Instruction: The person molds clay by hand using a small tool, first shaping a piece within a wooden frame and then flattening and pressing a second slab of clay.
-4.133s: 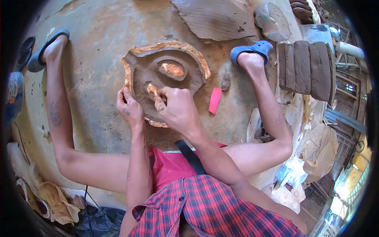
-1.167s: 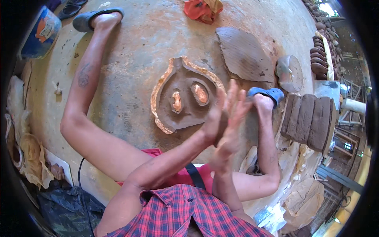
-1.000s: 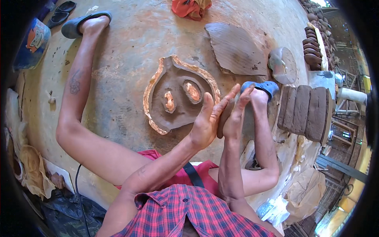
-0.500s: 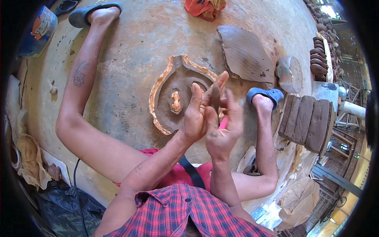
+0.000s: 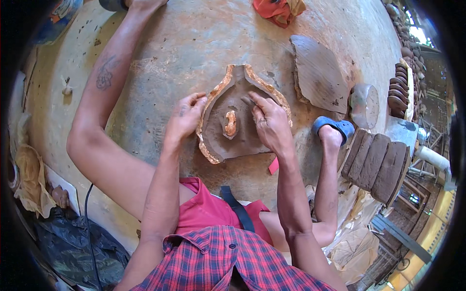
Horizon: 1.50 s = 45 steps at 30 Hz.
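Observation:
A flat brown clay slab (image 5: 238,138) with a raised orange rim lies on the dusty floor between my legs. A small orange clay lump (image 5: 230,123) sits in its middle. My left hand (image 5: 184,116) rests with spread fingers on the slab's left rim. My right hand (image 5: 269,121) lies on the slab's right half, its fingertips pressing the clay near the top; whatever is under the palm is hidden.
A second clay slab (image 5: 318,72) lies at the upper right, next to a round clay piece (image 5: 365,104). Stacked clay blocks (image 5: 378,162) stand right of my sandalled right foot (image 5: 332,128). A small pink tool (image 5: 274,166) lies under my right wrist. An orange cloth (image 5: 276,9) is at the top.
My hands were raised with palms pressed together over the slab; they have come apart and gone down onto it, left on the rim, right on the right half.

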{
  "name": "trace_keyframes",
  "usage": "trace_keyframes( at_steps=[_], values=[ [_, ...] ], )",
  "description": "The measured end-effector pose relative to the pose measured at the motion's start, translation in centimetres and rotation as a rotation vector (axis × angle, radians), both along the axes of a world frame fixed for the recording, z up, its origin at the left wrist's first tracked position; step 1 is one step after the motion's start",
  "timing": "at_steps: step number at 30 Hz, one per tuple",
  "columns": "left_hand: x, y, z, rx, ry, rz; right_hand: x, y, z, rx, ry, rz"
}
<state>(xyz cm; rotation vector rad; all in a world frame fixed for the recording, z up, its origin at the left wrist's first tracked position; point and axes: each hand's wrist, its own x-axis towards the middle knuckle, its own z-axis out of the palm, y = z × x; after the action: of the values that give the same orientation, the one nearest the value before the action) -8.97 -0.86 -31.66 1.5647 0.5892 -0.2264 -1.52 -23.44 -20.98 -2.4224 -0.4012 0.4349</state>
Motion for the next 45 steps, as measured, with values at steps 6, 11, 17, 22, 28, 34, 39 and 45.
trace_keyframes(
  at_steps=[6, 11, 17, 22, 28, 34, 39, 45],
  values=[
    [0.1, 0.2, 1.4, 0.069, 0.026, -0.162, 1.6, 1.3, -1.0, -0.167, -0.1, 0.233],
    [0.1, 0.2, 1.9, 0.033, -0.003, -0.162, 2.3, 1.8, -1.7, -0.243, -0.101, 0.339],
    [0.0, 0.0, 0.5, 0.003, -0.036, -0.125, 1.7, 2.6, -0.6, -0.416, -0.123, 0.449],
    [0.0, 0.0, 1.3, 0.074, 0.014, -0.153, 2.1, 2.4, -0.8, -0.517, -0.164, 0.53],
    [-0.1, -0.1, 1.3, 0.135, -0.006, -0.164, 1.8, 1.9, -1.4, -0.471, -0.167, 0.457],
    [-0.4, -0.2, 1.5, 0.153, -0.035, -0.151, 0.2, 2.7, -1.2, -0.538, -0.181, 0.411],
    [-1.1, -0.6, 0.7, 0.214, -0.023, -0.12, 1.1, 2.0, -1.0, -0.468, -0.12, 0.416],
    [-2.3, -1.7, 1.1, 0.251, 0.025, -0.072, -0.9, 2.0, -1.7, -0.526, -0.173, 0.393]
  ],
)
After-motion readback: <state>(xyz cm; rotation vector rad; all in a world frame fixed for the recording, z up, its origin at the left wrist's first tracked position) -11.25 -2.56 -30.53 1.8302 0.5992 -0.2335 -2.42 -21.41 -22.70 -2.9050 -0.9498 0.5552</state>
